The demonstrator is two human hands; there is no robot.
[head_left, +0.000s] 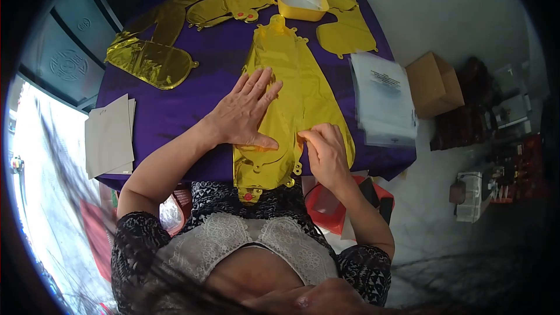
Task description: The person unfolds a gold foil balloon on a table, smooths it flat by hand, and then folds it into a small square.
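Observation:
A flat, uninflated gold foil balloon (286, 70) lies lengthwise on the purple-covered table (216, 52), partly folded, with small tabs along its edges. Its near end hangs over the front edge, where a tab with a red spot shows. My left hand (242, 111) rests flat on the foil, fingers spread and thumb stretched to the right. To the right, my right hand (326, 151) is closed, thumb and forefinger pinching the foil near the fold line in the middle. The palm side of the right hand is hidden.
More flat gold balloons (149, 61) lie at the back left, with another (347, 29) at the back right. A yellow tub (302, 14) holds something white. Clear plastic bags (383, 99) lie right, grey card sheets (111, 134) left. A cardboard box (434, 84) stands beyond the right edge.

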